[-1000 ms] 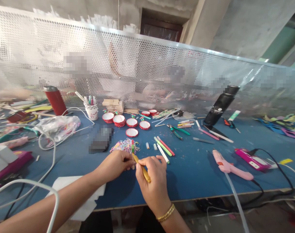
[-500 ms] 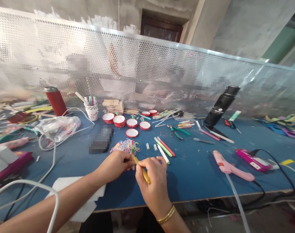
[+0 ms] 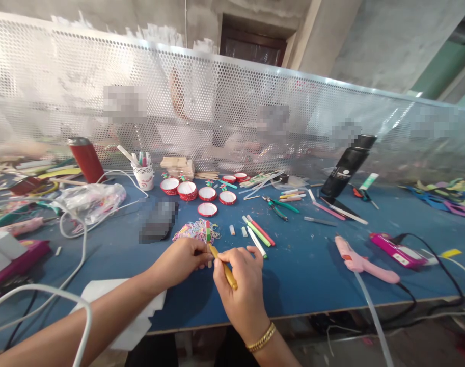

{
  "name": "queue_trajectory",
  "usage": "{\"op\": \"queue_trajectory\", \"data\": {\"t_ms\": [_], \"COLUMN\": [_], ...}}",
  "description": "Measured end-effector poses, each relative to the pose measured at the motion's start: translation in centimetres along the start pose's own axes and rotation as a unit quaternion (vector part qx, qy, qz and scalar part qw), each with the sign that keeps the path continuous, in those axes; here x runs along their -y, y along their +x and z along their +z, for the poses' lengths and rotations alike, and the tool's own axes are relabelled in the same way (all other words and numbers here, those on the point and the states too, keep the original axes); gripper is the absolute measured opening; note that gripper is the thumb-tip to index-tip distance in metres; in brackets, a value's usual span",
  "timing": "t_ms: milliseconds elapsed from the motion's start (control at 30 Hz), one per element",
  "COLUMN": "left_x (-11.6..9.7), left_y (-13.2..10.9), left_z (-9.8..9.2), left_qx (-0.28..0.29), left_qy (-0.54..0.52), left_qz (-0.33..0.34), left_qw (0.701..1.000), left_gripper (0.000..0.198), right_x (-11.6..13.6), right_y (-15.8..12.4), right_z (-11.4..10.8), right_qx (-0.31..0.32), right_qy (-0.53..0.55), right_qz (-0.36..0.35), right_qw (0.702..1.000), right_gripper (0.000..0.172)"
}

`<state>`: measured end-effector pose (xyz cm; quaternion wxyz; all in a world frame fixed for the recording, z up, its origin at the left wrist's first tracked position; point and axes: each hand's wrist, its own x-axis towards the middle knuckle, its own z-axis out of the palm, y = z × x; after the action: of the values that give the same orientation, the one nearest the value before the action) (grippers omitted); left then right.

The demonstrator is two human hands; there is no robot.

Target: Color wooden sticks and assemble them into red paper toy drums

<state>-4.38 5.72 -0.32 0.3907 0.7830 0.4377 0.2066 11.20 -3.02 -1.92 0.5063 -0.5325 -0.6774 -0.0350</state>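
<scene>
My left hand (image 3: 183, 259) pinches a small wooden stick (image 3: 208, 232) whose upper end is coloured red and green. A yellow marker pen (image 3: 229, 278) is gripped in my right hand (image 3: 242, 283), its tip close against the stick; whether it touches is hard to tell. Just behind the fingers lies a tangled heap of multicoloured elastic loops (image 3: 190, 231). To the right of it are a red marker (image 3: 261, 232), a green marker (image 3: 258, 233), a white marker (image 3: 257, 242) and loose pen caps (image 3: 233, 230).
Several round red-rimmed pieces (image 3: 207, 209) lie beyond the loops, near a dark phone (image 3: 159, 221) and a paper cup of pens (image 3: 143, 177). Green-handled pliers (image 3: 280, 206), a pink glue gun (image 3: 364, 262) and a black bottle (image 3: 347, 168) are on the right. White cables (image 3: 85, 244) loop at left.
</scene>
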Motion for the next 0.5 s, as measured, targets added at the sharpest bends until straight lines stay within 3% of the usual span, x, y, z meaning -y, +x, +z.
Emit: {"op": "queue_trajectory", "data": {"t_ms": [500], "left_x": [-0.01], "left_y": [0.18], "left_z": [0.02], "left_qx": [0.002], "left_qy": [-0.005], "left_qz": [-0.007], "left_qw": [1.000], "left_gripper": [0.026], "right_x": [-0.03], "right_y": [0.02], "right_z": [-0.04], "right_qx": [0.004], "right_qy": [-0.002], "right_qz": [0.006], "right_qw": [1.000], "right_gripper": [0.010]}}
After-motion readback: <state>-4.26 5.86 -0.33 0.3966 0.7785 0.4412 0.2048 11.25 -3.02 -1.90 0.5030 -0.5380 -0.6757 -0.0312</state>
